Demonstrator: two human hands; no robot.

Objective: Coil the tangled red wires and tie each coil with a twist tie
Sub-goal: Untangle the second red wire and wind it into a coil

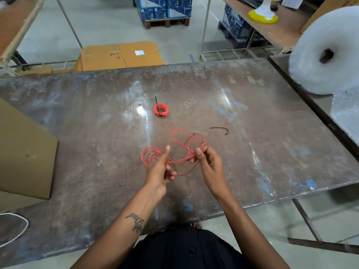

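Two hands (158,167) (208,164), red wire (186,144) partly hidden

Bubble wrap roll (328,51) and cardboard box (23,152) run off frame.

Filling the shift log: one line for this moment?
left hand grips loops | right hand pinches red wire | tied coil done | spare tie on table
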